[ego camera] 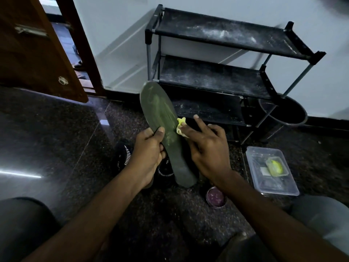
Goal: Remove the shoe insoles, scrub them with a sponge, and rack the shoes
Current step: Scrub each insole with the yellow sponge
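Note:
A dark green insole [160, 118] stands tilted in front of me, smeared with pale streaks. My left hand [149, 154] grips its lower left edge, thumb across the face. My right hand [204, 146] pinches a small yellow sponge [181, 125] against the insole's right edge, with two fingers stretched out. Two black shoes [124, 157] sit on the floor under my hands, mostly hidden. The black three-shelf shoe rack [213, 78] stands against the wall behind and carries no shoes.
A clear plastic box [272, 171] with a yellow-green item inside lies on the floor at right. A small round tin [215, 196] with purple contents sits near my right wrist. A dark bucket [283, 110] stands right of the rack. An open wooden door [37, 50] is at left.

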